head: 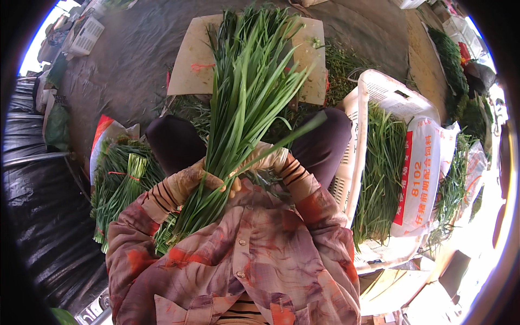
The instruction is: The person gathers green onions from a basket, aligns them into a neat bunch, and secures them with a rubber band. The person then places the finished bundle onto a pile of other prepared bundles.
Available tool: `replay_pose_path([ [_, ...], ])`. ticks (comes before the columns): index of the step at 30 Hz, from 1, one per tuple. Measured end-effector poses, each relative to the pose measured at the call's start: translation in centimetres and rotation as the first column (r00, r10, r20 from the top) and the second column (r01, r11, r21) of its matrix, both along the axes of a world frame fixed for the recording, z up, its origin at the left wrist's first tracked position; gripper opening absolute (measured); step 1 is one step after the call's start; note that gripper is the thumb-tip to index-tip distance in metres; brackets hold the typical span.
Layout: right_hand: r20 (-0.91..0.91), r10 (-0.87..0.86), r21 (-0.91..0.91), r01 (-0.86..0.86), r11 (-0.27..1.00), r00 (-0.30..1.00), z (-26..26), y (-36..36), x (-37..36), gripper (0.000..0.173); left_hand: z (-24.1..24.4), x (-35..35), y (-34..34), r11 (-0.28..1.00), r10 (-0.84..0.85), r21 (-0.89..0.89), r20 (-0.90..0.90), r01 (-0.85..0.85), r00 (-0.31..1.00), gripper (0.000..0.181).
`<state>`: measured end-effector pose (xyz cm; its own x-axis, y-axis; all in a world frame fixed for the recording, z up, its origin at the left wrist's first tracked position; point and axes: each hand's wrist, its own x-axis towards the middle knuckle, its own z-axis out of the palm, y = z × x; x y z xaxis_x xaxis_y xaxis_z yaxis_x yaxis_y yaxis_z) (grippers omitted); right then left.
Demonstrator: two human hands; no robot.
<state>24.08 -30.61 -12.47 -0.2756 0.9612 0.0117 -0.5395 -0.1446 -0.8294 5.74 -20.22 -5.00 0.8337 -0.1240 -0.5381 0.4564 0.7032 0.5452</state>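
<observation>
Both my gloved hands are at a large bunch of long green leafy stalks, probably Chinese chives point(243, 93), held before my chest. My left hand point(197, 178) is closed around the bunch near its lower end. My right hand point(260, 158) grips it from the other side, fingers partly hidden by the leaves. The lower ends slant down to the left against my jacket; the leaf tips spread over a pale board point(191, 61). At my left knee lies a pile of chives with a bundle point(136, 170) tied with red bands.
A white plastic crate point(361, 134) of chives stands at my right, with a printed white sack point(418, 178) in it. Loose leaves point(345, 65) litter the ground beyond my knees. Black plastic sheeting point(44, 203) lies at the far left; more greens lie at the far right.
</observation>
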Motion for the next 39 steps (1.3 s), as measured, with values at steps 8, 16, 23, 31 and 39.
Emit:
replay_pose_path([
  [8, -0.23, -0.102, -0.103, 0.08, 0.991, 0.968, 0.1, 1.4, -2.2, 0.114, 5.7, 3.6, 6.1, 0.828, 0.138, 0.48, 0.324, -0.289, 0.936, 0.025],
  [16, -0.108, 0.034, -0.018, -0.037, 0.999, 0.994, -1.3, -1.5, -3.7, 0.058, 6.3, 7.1, 9.3, 0.539, 0.548, 0.387, 0.514, -0.748, 0.66, 0.024],
  [23, 0.397, -0.15, 0.037, 0.148, 0.988, 0.906, 7.6, -6.3, -0.1, 0.02, 6.4, 6.9, 10.4, 0.295, 0.596, 0.427, 0.617, -0.855, 0.514, 0.028],
  [31, 0.39, -0.905, 0.759, 0.497, 0.42, 0.169, 9.3, 0.9, 0.4, 0.062, 7.8, 8.1, 8.6, 0.216, 0.517, 0.377, 0.738, -0.9, 0.434, 0.022],
  [39, 0.449, -0.797, 0.437, 0.679, 0.59, 0.403, 5.5, 1.0, -0.8, 0.03, 8.7, 8.3, 8.2, 0.311, 0.48, 0.307, 0.766, -0.899, 0.428, 0.031],
])
